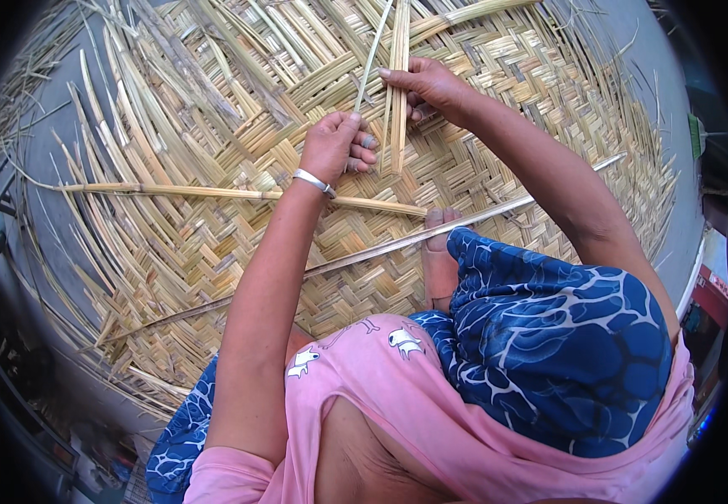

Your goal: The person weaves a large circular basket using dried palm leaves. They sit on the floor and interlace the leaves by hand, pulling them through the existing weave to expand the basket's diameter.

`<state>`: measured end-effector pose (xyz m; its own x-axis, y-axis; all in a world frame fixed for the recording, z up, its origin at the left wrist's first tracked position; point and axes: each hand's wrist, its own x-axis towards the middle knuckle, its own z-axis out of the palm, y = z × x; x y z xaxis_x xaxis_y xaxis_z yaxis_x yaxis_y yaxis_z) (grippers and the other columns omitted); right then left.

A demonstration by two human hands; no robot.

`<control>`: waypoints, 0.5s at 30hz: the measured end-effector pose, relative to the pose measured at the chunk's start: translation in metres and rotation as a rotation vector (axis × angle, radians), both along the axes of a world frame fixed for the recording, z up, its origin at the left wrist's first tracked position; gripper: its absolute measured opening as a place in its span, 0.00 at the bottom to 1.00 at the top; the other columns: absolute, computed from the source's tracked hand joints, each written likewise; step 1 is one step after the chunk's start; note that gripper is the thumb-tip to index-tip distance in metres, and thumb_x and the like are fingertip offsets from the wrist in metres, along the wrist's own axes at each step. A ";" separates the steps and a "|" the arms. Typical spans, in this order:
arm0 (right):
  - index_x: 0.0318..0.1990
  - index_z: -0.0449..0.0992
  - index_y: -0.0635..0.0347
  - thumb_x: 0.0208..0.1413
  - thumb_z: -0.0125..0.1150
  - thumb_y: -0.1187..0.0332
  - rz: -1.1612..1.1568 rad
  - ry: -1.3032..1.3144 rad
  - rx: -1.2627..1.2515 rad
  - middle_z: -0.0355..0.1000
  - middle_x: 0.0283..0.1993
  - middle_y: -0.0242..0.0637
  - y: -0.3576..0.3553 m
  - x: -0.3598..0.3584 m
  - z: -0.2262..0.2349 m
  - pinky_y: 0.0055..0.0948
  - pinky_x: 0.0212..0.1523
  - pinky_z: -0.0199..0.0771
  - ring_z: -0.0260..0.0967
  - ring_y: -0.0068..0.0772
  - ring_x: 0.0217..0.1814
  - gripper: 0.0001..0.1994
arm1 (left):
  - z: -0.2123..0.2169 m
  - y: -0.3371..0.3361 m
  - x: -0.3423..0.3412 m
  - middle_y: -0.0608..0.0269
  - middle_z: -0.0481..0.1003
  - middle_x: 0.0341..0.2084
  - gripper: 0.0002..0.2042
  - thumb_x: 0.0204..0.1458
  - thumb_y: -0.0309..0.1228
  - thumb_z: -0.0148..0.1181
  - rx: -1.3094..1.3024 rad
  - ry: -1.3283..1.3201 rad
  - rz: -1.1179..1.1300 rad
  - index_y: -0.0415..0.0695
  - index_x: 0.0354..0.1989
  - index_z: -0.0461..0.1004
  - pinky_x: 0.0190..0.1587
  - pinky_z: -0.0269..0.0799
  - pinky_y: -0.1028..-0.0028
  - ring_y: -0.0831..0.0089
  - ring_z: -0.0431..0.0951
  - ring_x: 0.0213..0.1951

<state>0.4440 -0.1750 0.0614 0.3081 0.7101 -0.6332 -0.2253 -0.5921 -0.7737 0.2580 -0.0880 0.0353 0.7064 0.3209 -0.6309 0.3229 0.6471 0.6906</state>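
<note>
A large woven mat (549, 97) of pale yellow-green split cane or reed strips spreads beneath both hands. Thumb and fingers of my left hand (334, 147) pinch a thin greenish strip (372, 63) that runs up and away; a silvery bangle circles that wrist. Just to its right, my right hand (435, 88) grips a broader flat yellow strip (399, 84), thumb on top and fingers curled under. The lower end of the broader strip lies over the weave. Wrappings show on some fingertips of my left hand.
A jointed yellow strip (170, 191) lies across the mat below my left wrist. Nearer me, a long pale strip (364, 252) crosses diagonally. My bare foot (440, 273) rests on the weave. Loose unwoven ends (120, 109) fan out at the left, over grey floor (57, 155).
</note>
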 end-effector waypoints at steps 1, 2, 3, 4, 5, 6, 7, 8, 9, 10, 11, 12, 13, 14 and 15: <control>0.34 0.71 0.59 0.53 0.59 0.54 0.003 -0.007 -0.001 0.73 0.21 0.34 0.000 0.000 0.000 0.14 0.14 0.66 0.68 0.18 0.15 0.16 | 0.001 0.000 0.000 0.59 0.73 0.21 0.10 0.58 0.35 0.47 0.003 0.001 -0.002 0.40 0.33 0.66 0.15 0.71 0.80 0.75 0.75 0.17; 0.34 0.71 0.60 0.53 0.59 0.54 0.004 -0.002 0.005 0.73 0.21 0.34 0.000 0.000 0.000 0.13 0.14 0.66 0.68 0.18 0.15 0.16 | 0.001 0.000 0.000 0.59 0.74 0.21 0.10 0.58 0.35 0.47 0.005 0.002 -0.003 0.40 0.33 0.66 0.15 0.71 0.80 0.75 0.75 0.17; 0.34 0.71 0.60 0.53 0.59 0.54 0.005 0.003 0.011 0.73 0.21 0.34 -0.001 0.000 0.000 0.13 0.14 0.66 0.68 0.18 0.14 0.16 | 0.001 0.000 0.000 0.59 0.74 0.21 0.10 0.58 0.35 0.47 0.004 0.002 -0.003 0.40 0.33 0.66 0.16 0.71 0.80 0.75 0.75 0.17; 0.34 0.71 0.60 0.53 0.59 0.54 0.006 0.009 0.018 0.72 0.21 0.34 -0.001 0.000 0.000 0.13 0.14 0.66 0.68 0.18 0.14 0.16 | 0.001 0.000 0.000 0.59 0.74 0.21 0.10 0.58 0.35 0.47 0.003 0.003 -0.003 0.40 0.33 0.66 0.16 0.71 0.80 0.75 0.75 0.17; 0.34 0.71 0.59 0.53 0.59 0.54 0.002 0.001 0.017 0.72 0.20 0.33 -0.001 -0.001 0.000 0.13 0.14 0.66 0.67 0.17 0.14 0.16 | 0.001 0.000 0.000 0.59 0.74 0.21 0.10 0.58 0.35 0.47 0.003 0.004 -0.002 0.40 0.33 0.66 0.16 0.71 0.80 0.75 0.75 0.17; 0.33 0.71 0.58 0.52 0.59 0.53 -0.003 -0.007 0.016 0.71 0.19 0.31 0.000 -0.003 0.001 0.13 0.14 0.67 0.66 0.16 0.14 0.16 | 0.000 0.000 0.000 0.59 0.74 0.21 0.10 0.58 0.36 0.47 0.003 0.002 0.000 0.40 0.33 0.67 0.16 0.71 0.80 0.75 0.75 0.17; 0.33 0.71 0.57 0.52 0.59 0.53 -0.008 -0.014 0.015 0.70 0.18 0.30 0.000 -0.003 0.001 0.13 0.13 0.67 0.65 0.15 0.13 0.16 | 0.000 0.000 -0.001 0.59 0.74 0.21 0.10 0.58 0.36 0.47 0.003 0.000 0.002 0.40 0.33 0.67 0.16 0.71 0.80 0.75 0.75 0.17; 0.33 0.71 0.58 0.52 0.59 0.53 -0.007 -0.017 0.013 0.70 0.18 0.30 -0.001 -0.003 0.000 0.13 0.13 0.67 0.65 0.15 0.13 0.16 | 0.000 0.000 -0.001 0.59 0.74 0.21 0.10 0.58 0.36 0.47 0.003 -0.001 0.002 0.40 0.34 0.67 0.16 0.71 0.80 0.75 0.75 0.17; 0.33 0.71 0.58 0.52 0.59 0.53 -0.007 -0.020 0.011 0.70 0.18 0.30 -0.001 -0.002 -0.002 0.13 0.13 0.67 0.65 0.15 0.13 0.16 | 0.000 0.000 -0.001 0.59 0.73 0.21 0.10 0.58 0.36 0.47 0.006 0.000 -0.005 0.40 0.34 0.67 0.16 0.71 0.80 0.75 0.75 0.17; 0.33 0.71 0.58 0.52 0.59 0.53 -0.007 -0.023 0.009 0.70 0.18 0.30 -0.001 -0.002 -0.003 0.13 0.13 0.67 0.65 0.16 0.13 0.16 | 0.001 0.000 0.000 0.60 0.73 0.21 0.11 0.58 0.36 0.47 0.010 0.001 -0.012 0.40 0.34 0.67 0.17 0.71 0.81 0.76 0.75 0.18; 0.33 0.71 0.58 0.52 0.59 0.53 -0.005 -0.025 0.004 0.70 0.18 0.30 -0.001 -0.002 -0.003 0.13 0.13 0.67 0.65 0.16 0.13 0.16 | 0.002 0.000 0.000 0.60 0.73 0.22 0.11 0.59 0.36 0.46 0.014 0.003 -0.018 0.40 0.34 0.66 0.18 0.71 0.81 0.76 0.74 0.18; 0.33 0.71 0.58 0.52 0.58 0.53 -0.004 -0.027 0.000 0.70 0.18 0.30 -0.001 -0.001 -0.003 0.13 0.13 0.67 0.65 0.16 0.14 0.16 | 0.002 0.000 -0.001 0.60 0.73 0.22 0.11 0.59 0.36 0.46 0.013 0.001 -0.018 0.40 0.35 0.66 0.18 0.71 0.81 0.76 0.74 0.18; 0.33 0.71 0.58 0.53 0.58 0.53 -0.002 -0.030 -0.004 0.70 0.19 0.30 -0.001 -0.001 -0.003 0.13 0.13 0.67 0.65 0.16 0.14 0.16 | 0.002 0.000 -0.001 0.60 0.73 0.22 0.11 0.59 0.36 0.46 0.013 -0.002 -0.018 0.40 0.35 0.66 0.18 0.71 0.81 0.76 0.74 0.18; 0.33 0.71 0.58 0.53 0.58 0.53 0.001 -0.032 -0.003 0.70 0.19 0.30 0.000 -0.001 -0.003 0.13 0.13 0.67 0.65 0.16 0.14 0.16 | 0.002 0.000 -0.001 0.60 0.73 0.22 0.11 0.59 0.36 0.46 0.012 -0.005 -0.018 0.40 0.35 0.66 0.18 0.71 0.81 0.76 0.74 0.18; 0.33 0.71 0.58 0.53 0.58 0.53 0.003 -0.034 -0.003 0.70 0.19 0.30 0.000 0.000 -0.004 0.13 0.13 0.67 0.65 0.16 0.14 0.16 | 0.002 0.000 -0.001 0.60 0.73 0.22 0.11 0.59 0.36 0.46 0.015 0.000 -0.021 0.40 0.35 0.66 0.18 0.71 0.82 0.76 0.74 0.18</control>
<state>0.4436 -0.1753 0.0570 0.3272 0.7092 -0.6245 -0.1975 -0.5949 -0.7791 0.2572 -0.0882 0.0374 0.7131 0.3153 -0.6262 0.3366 0.6296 0.7002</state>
